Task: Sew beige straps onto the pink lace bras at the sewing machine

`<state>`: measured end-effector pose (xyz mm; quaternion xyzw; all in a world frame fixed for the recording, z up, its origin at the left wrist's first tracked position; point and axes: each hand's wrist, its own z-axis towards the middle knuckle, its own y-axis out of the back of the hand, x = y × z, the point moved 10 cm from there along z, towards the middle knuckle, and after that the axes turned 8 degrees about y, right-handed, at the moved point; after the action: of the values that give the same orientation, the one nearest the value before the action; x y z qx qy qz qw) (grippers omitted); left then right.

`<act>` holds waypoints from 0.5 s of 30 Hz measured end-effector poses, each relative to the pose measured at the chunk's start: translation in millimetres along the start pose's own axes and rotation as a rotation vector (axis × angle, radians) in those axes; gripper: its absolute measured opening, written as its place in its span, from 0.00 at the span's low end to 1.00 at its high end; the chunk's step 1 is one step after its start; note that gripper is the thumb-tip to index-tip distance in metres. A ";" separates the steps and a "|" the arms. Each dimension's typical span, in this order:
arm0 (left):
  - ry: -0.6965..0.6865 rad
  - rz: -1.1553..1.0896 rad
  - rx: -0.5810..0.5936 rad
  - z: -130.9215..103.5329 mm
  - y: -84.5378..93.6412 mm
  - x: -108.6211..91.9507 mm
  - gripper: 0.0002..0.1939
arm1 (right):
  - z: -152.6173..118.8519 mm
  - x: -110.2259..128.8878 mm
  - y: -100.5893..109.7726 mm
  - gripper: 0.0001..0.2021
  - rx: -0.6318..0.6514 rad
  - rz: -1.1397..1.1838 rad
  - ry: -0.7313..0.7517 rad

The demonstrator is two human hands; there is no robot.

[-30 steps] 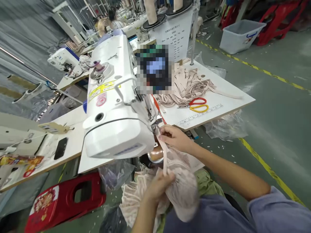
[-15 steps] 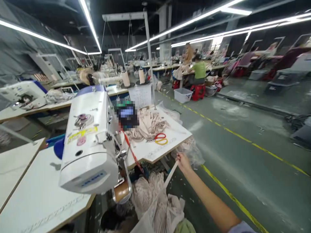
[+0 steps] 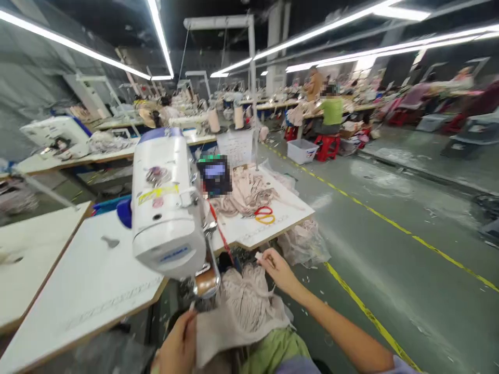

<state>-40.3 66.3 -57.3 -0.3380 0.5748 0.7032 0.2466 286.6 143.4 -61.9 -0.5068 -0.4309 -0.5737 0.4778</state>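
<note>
My left hand [image 3: 177, 340], low in the head view, is closed on the edge of a beige fabric piece [image 3: 216, 330]. That piece spreads rightward over my lap, below the sewing machine's front. My right hand [image 3: 277, 270] pinches the small pale end of a fabric strip [image 3: 258, 255] just off the table's front edge; the rest of the strip cannot be made out. Between my hands hangs a gathered bundle of beige fabric strips [image 3: 247, 296]. The white sewing machine [image 3: 167, 223] stands left of the bundle, its curved metal arm above my left hand.
Red and yellow-handled scissors [image 3: 265, 214] lie on the white table [image 3: 288, 215] beside heaped beige strips [image 3: 245, 192]. A plastic bag [image 3: 304, 241] hangs or rests by the table's right side. Yellow floor tape [image 3: 370, 311] runs along the aisle. A person in green [image 3: 331, 111] sits farther back.
My left hand has come into view at the bottom, holding the fabric. My right hand has moved left and slightly down; the long taut strip below it no longer shows. The view has shifted left.
</note>
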 end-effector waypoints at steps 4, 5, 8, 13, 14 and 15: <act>-0.116 -0.070 0.210 -9.2 -15.5 -57.0 0.15 | -62.3 32.3 -86.9 0.07 0.569 -0.310 0.185; -0.112 -0.086 0.242 -9.8 -16.6 -65.1 0.16 | -72.0 39.6 -98.5 0.06 0.651 -0.362 0.236; -0.119 -0.066 0.308 -15.7 -18.6 -81.2 0.14 | -84.0 49.7 -115.0 0.04 0.748 -0.426 0.305; -0.140 0.046 0.331 -27.3 -22.2 -84.3 0.11 | -93.3 48.7 -126.9 0.03 0.837 -0.560 0.382; -0.145 0.050 0.331 -27.9 -23.3 -83.7 0.11 | -93.5 47.5 -127.9 0.04 0.852 -0.591 0.381; -0.148 0.050 0.327 -28.1 -24.2 -83.1 0.12 | -93.2 45.5 -128.7 0.05 0.869 -0.617 0.363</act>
<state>36.9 47.7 -13.0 -0.2266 0.6699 0.6293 0.3222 142.6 69.3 -28.7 -0.0070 -0.6666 -0.5345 0.5195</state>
